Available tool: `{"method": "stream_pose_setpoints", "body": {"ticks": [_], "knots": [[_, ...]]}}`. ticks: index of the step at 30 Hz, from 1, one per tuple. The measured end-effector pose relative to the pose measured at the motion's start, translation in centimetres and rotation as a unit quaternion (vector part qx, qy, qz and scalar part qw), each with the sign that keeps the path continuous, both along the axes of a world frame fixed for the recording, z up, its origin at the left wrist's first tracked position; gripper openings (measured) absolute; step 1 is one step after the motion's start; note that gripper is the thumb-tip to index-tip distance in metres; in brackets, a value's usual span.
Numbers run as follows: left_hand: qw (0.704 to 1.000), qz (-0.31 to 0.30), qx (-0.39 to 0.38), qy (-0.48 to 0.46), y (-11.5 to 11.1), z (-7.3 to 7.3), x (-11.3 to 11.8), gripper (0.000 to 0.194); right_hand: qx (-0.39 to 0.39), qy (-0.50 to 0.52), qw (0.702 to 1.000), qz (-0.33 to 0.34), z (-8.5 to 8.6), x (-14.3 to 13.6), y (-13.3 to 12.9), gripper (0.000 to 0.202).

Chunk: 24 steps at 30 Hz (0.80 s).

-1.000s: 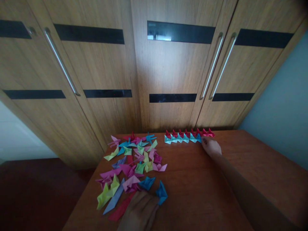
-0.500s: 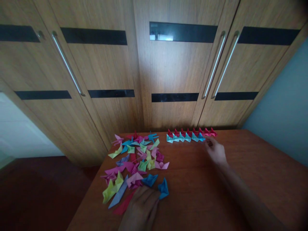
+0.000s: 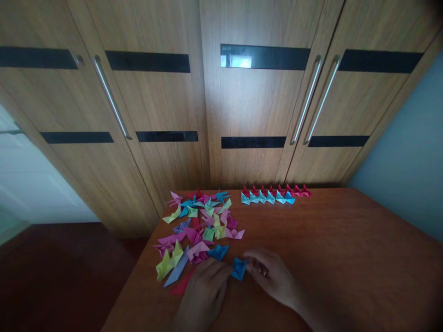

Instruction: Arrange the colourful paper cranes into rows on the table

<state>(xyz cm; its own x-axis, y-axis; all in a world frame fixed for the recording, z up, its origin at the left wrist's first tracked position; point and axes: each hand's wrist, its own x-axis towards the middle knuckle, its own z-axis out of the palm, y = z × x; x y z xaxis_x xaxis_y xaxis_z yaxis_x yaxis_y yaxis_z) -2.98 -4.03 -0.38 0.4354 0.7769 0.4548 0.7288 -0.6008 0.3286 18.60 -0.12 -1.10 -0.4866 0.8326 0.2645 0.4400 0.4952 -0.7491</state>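
Observation:
A blue folded-paper boat (image 3: 238, 269) is between my two hands, just above or on the table. My left hand (image 3: 208, 281) has its fingers curled together, with the tips at the boat's left edge. From the other side, my right hand (image 3: 272, 275) reaches in, index finger and thumb meeting the boat's right corner. A second blue paper boat (image 3: 218, 252) lies just beyond my left fingers. Partly under my left hand is a red folded paper (image 3: 182, 283). A lilac folded strip (image 3: 177, 268) and a yellow paper boat (image 3: 169, 262) lie to its left.
Several colourful origami pieces (image 3: 199, 230) are heaped on the left of the brown wooden table (image 3: 328, 258). At the back stands a row of light-blue paper boats (image 3: 262, 198), with a red row (image 3: 288, 188) behind it. A wooden wardrobe (image 3: 252, 101) rises behind the table.
My right hand has come back from the light-blue row to the blue boat near my left hand. That boat has turned slightly and is now between both hands. The view has shifted slightly.

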Motion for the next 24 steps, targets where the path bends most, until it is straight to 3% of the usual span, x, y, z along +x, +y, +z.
{"method": "stream_pose_setpoints", "body": {"ticks": [15, 20, 24], "knots": [[1.000, 0.007, 0.027, 0.005, 0.3, -0.4, -0.1, 0.027, 0.023, -0.035, 0.999, -0.016, -0.3, 0.4, -0.4, 0.012], [1.000, 0.026, 0.006, 0.007, 0.2, -0.6, -0.1, 0.028, 0.053, -0.024, 0.994, -0.096, -0.1, 3.3, 1.2, 0.014], [0.999, 0.021, -0.025, 0.015, 0.1, -0.6, 0.1, 0.023, 0.094, -0.008, 0.970, -0.224, -0.4, 8.3, 3.5, 0.018]]}}
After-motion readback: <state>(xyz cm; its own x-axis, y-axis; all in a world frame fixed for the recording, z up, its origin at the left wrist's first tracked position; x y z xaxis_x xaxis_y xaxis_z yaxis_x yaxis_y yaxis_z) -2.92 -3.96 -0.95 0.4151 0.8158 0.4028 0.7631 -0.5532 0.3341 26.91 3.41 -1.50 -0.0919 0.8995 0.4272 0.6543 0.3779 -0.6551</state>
